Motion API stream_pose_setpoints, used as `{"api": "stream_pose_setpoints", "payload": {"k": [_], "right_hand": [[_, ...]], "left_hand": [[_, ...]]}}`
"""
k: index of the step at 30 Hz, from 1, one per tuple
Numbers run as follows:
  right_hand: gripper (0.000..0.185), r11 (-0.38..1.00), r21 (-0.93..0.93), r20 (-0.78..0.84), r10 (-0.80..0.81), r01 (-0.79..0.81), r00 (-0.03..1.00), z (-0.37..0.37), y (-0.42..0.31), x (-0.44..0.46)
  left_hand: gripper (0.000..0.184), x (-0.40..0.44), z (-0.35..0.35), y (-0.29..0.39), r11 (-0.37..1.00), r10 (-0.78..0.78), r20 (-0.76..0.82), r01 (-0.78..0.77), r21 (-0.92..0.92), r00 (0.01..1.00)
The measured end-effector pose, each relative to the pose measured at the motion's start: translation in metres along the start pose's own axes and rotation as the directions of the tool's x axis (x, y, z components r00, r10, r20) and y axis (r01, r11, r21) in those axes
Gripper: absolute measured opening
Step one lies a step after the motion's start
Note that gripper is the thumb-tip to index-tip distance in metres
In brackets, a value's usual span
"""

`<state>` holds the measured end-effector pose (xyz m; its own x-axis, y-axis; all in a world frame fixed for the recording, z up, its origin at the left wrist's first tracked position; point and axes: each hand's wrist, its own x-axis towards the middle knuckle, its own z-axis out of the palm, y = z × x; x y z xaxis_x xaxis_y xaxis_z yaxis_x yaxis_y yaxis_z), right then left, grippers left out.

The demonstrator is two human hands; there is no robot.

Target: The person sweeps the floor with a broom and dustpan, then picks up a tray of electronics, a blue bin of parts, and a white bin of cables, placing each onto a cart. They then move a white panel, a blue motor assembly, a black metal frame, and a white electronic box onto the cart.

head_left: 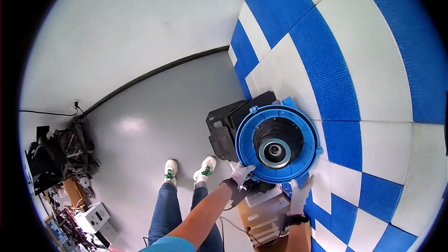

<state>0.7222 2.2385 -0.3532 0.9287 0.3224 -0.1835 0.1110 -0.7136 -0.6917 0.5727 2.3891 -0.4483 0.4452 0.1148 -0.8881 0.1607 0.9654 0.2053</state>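
Observation:
A large blue round housing, with a raised black centre and a shiny metal ring, sits tilted beside the blue and white padded wall. At its lower left rim is my left hand, in a white glove, its fingers closed on the edge. My right hand, also gloved, is just below the housing near the wall. Its fingers are spread and nothing shows in them. Beneath both hands stands a cardboard box with a cable over it. What supports the housing is mostly hidden.
Black panel-like parts stand left of the housing. Padded blue and white wall tiles rise at the right. A pile of dark parts and a white device are at far left. A cable hangs near my legs.

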Motion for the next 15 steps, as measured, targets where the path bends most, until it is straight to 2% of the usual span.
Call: {"api": "stream_pose_setpoints", "payload": {"k": [2, 3, 5, 6, 7, 8, 9, 10, 11, 12, 13, 15], "right_hand": [[0.082, 0.952, 0.258, 0.095, 0.144, -0.164, 0.985, 0.012, -0.005, 0.004], [0.081, 0.907, 0.362, 0.170, 0.165, -0.217, 0.972, 0.015, -0.009, 0.007], [0.080, 0.939, 0.270, 0.139, 0.178, -0.211, 0.974, 0.022, -0.008, 0.010], [0.079, 0.953, 0.225, 0.128, 0.180, -0.205, 0.975, 0.026, -0.008, 0.012], [0.075, 0.932, 0.299, 0.143, 0.171, -0.207, 0.975, 0.027, -0.007, 0.011], [0.071, 0.870, 0.404, 0.182, 0.227, -0.283, 0.957, 0.027, -0.021, 0.005], [0.066, 0.913, 0.370, 0.169, 0.114, -0.170, 0.979, 0.028, -0.009, 0.008], [0.063, 0.891, 0.418, 0.218, 0.089, -0.175, 0.972, 0.026, -0.026, 0.003], [0.061, 0.906, 0.387, 0.219, 0.090, -0.171, 0.972, 0.027, 0.002, 0.012], [0.067, 0.865, 0.387, 0.272, 0.223, -0.318, 0.936, 0.024, -0.023, 0.003], [0.066, 0.863, 0.356, 0.241, 0.285, -0.358, 0.927, 0.023, -0.036, -0.004], [0.060, 0.953, 0.172, 0.160, 0.222, -0.249, 0.962, 0.029, -0.025, -0.001]], "left_hand": [[0.052, -0.003, -0.005, 0.008, 0.997, 0.058, -0.005, -0.058, 0.043, 0.998], [0.055, -0.005, -0.008, 0.014, 0.994, 0.089, -0.009, -0.089, 0.061, 0.996], [0.060, -0.013, -0.017, 0.025, 0.985, 0.145, 0.035, -0.148, 0.085, 0.989], [0.055, -0.020, -0.018, 0.027, 0.949, 0.304, 0.066, -0.309, 0.071, 0.950], [0.054, 0.002, -0.032, 0.017, 0.921, 0.372, 0.185, -0.386, 0.047, 0.910], [0.053, 0.024, -0.048, 0.004, 0.885, 0.440, 0.291, -0.464, 0.018, 0.850], [0.049, 0.021, -0.052, 0.000, 0.908, 0.404, 0.229, -0.418, 0.015, 0.886], [0.046, 0.020, -0.056, 0.003, 0.926, 0.372, 0.155, -0.377, 0.002, 0.915], [0.046, -0.005, -0.056, 0.016, 0.939, 0.334, 0.127, -0.341, 0.040, 0.934], [0.046, -0.029, -0.057, 0.029, 0.951, 0.294, 0.093, -0.300, 0.069, 0.951], [0.048, -0.025, -0.071, 0.027, 0.826, 0.469, 0.098, -0.475, 0.303, 0.878], [0.052, -0.028, -0.105, 0.031, 0.712, 0.569, 0.091, -0.545, 0.444, 0.817]]}}
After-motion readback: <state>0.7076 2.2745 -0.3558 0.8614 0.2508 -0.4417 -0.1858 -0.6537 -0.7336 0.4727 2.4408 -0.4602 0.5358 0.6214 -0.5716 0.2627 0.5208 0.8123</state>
